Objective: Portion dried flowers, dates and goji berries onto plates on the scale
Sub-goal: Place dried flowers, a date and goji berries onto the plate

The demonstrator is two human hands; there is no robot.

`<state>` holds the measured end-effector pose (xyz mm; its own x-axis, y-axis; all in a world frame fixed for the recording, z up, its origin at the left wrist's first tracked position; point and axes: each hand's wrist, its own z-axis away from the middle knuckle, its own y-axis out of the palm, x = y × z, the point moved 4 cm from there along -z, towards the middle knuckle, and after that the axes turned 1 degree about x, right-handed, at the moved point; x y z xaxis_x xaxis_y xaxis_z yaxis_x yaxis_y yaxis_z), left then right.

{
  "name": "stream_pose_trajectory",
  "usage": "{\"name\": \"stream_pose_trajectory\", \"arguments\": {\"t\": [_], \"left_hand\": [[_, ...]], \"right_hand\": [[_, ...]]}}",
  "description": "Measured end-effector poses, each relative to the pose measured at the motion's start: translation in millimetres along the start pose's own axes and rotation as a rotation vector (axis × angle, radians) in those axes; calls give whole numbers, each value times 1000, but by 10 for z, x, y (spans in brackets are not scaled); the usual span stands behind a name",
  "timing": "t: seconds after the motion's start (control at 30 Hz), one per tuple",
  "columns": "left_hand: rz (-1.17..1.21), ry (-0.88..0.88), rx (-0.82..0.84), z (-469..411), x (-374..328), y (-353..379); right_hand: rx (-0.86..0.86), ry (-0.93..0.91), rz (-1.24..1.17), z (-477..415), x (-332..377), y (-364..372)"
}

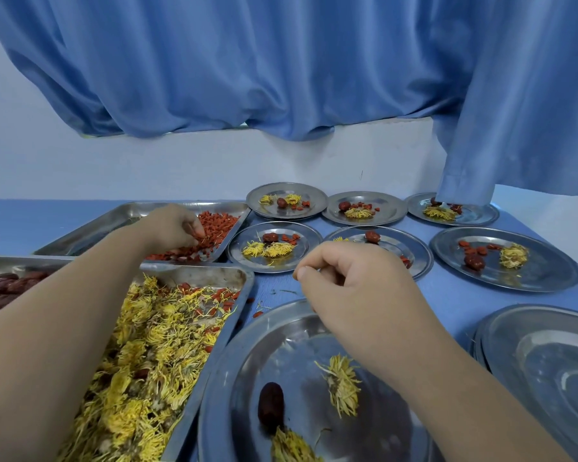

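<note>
Nearest, we see a plate (221, 371) with date (271, 406) and flowers (342, 383) under our curled right hand (357, 285), contents indiscernible; our left hand (172, 228) pinches goji berries (219, 225) in their tray (90, 228).

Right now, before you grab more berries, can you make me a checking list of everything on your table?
Surface: blue table, mostly covered.
Job's things: goji tray, flower tray, date tray; near plate holds a date and flowers, no goji visible; six filled plates behind; empty plate stack at right; scale not seen.
Clutter: stray berries and petal bits on the table.
Hands: left hand pinches goji berries in their tray; right hand curled above near plate, contents unclear.
Cables: nothing seen.
Surroundings: blue curtain, white wall.
</note>
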<state>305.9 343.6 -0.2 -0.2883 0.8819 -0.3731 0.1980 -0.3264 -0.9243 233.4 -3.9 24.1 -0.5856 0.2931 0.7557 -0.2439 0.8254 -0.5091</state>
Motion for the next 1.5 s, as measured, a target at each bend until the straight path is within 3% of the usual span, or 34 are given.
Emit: {"name": "stream_pose_trajectory", "arguments": {"t": [0.4, 0.7, 0.93, 1.2, 1.5], "left_hand": [[-83, -21, 18, 117, -50, 83], [314, 42, -73, 361, -218, -143], [524, 232, 141, 1114, -902, -114], [260, 438, 377, 1830, -1681, 55], [271, 383, 383, 1928, -1760, 208]], "right_hand": [[30, -16, -18, -2, 59, -29], [-8, -26, -14, -36, 57, -121], [-72, -43, -97, -35, 191, -365], [-111, -20, -135, -12, 290, -525], [-46, -49, -129, -1, 344, -508]]}}
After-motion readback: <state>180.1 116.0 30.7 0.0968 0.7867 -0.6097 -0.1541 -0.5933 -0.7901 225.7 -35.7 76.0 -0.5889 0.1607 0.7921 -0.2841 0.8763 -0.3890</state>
